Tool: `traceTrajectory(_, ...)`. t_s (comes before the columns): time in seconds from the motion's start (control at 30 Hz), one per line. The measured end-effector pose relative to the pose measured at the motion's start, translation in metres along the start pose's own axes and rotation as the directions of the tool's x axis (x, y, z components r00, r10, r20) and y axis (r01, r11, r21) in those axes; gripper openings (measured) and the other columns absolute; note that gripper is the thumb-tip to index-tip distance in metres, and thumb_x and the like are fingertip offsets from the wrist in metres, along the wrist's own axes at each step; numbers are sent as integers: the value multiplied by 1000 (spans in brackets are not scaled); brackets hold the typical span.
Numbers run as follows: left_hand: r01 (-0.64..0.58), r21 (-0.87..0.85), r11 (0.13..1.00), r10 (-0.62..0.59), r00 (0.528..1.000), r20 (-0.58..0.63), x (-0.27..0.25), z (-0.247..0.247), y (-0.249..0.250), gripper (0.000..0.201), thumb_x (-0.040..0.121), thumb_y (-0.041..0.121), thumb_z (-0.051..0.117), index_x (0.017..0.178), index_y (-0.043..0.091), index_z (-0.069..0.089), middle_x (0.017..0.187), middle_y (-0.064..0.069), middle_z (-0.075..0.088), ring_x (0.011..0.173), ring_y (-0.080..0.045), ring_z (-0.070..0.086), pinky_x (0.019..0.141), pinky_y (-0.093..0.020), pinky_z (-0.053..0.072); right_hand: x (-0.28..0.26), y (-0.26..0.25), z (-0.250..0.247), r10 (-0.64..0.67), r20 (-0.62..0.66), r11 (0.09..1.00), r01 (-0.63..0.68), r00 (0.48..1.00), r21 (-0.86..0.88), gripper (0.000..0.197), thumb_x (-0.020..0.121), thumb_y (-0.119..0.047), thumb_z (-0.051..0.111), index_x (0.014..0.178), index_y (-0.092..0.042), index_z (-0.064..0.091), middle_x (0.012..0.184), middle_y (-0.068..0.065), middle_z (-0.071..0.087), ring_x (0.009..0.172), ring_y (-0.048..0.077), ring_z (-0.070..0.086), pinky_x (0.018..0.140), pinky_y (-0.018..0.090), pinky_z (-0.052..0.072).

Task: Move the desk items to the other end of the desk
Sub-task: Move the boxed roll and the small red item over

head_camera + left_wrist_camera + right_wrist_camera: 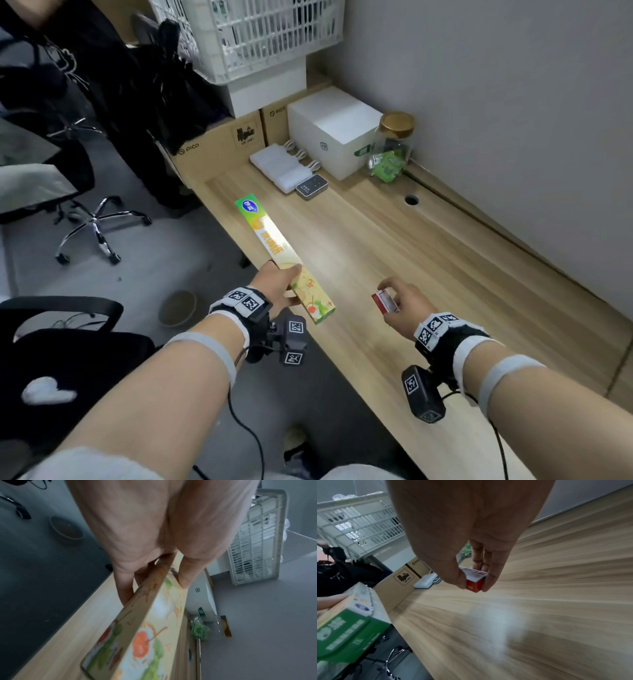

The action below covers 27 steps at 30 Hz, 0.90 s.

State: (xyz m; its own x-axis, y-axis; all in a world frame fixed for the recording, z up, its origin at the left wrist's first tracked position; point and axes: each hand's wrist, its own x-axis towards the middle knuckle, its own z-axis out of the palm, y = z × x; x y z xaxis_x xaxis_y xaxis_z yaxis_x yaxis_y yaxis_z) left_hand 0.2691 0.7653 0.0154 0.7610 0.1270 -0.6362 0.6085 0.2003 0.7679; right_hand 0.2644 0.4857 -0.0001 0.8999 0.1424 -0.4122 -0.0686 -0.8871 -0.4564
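A long green and yellow carton (pixel 274 246) hangs above the left edge of the wooden desk (pixel 394 246), gripped near its near end by my left hand (pixel 284 284). In the left wrist view the thumb and fingers of that left hand (pixel 154 577) clamp the long carton (pixel 137 635) from both sides. My right hand (pixel 397 301) holds a small red and white box (pixel 384 301) over the desk's near middle. In the right wrist view the right hand (pixel 471 585) pinches the small box (pixel 475 582) between thumb and fingers, above the desk (pixel 539 601).
At the far end stand a white box (pixel 332 130), a glass jar with a gold lid (pixel 394 144), white chargers (pixel 277 164), a small dark device (pixel 311 185) and cardboard boxes (pixel 219 144) under a white crate (pixel 246 37). Office chairs (pixel 89 219) sit left of the desk. A cable hole (pixel 411 199) lies near the wall.
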Motion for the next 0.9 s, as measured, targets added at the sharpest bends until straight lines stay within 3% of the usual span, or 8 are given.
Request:
traceTrajectory(0.17,-7,-27,1000,7,1000,-15,39,-17,27,27,95,7,58,122,9,51,108,-15,61,87,-29,65,70,-42,59,52,-29,-1,-23,-1,1000,23,1000,18,52,72,-17,58,116,-41,46,101,7,56,83,23,59,69,33,50)
traceTrajectory(0.37,32,-136,990,-53,986,-155,84,-45,55,30,93,5,63,122,0,57,118,-23,67,107,-37,67,90,-55,55,135,-64,-2,-87,36,995,85,996,43,51,75,-15,59,120,-37,47,103,9,54,79,26,60,56,29,41)
traceTrajectory(0.6,89,-193,977,-116,984,-138,138,-77,81,41,93,17,66,124,-7,56,113,-21,71,103,-30,71,93,-44,56,206,-111,10,-132,97,991,130,987,27,50,80,-14,61,125,-32,47,106,10,49,87,28,56,72,29,39)
traceTrajectory(0.63,90,-185,979,-116,984,-133,150,-82,83,42,94,21,66,123,-8,57,105,-18,74,96,-26,73,89,-41,58,216,-117,11,-124,100,992,123,987,15,50,81,-15,61,125,-32,47,106,10,49,87,28,56,73,29,39)
traceTrajectory(0.7,88,-136,987,-101,990,-95,175,-86,91,37,94,27,65,113,-5,60,75,-6,73,63,-12,72,66,-27,59,235,-125,14,-99,87,995,100,991,-7,49,81,-17,62,125,-32,47,106,9,47,87,28,55,74,29,40)
traceTrajectory(0.77,100,-115,988,-111,989,-94,204,-89,99,34,94,25,65,114,-2,59,75,-9,63,47,-7,63,61,-25,56,253,-132,16,-68,62,997,70,996,-26,48,82,-18,62,125,-32,47,105,8,46,88,28,55,75,30,40)
traceTrajectory(0.8,105,-117,988,-116,989,-91,218,-89,103,34,94,21,66,117,-2,57,87,-15,65,52,-8,66,66,-27,57,261,-134,17,-55,51,998,57,997,-34,47,82,-19,62,125,-32,47,105,8,46,87,28,54,75,30,40)
traceTrajectory(0.9,115,-91,989,-124,987,-99,263,-86,110,37,89,21,72,119,3,59,123,-17,67,95,-26,72,82,-37,59,282,-140,18,-26,36,998,28,999,-61,47,83,-21,62,126,-30,48,102,7,44,85,28,52,75,30,40)
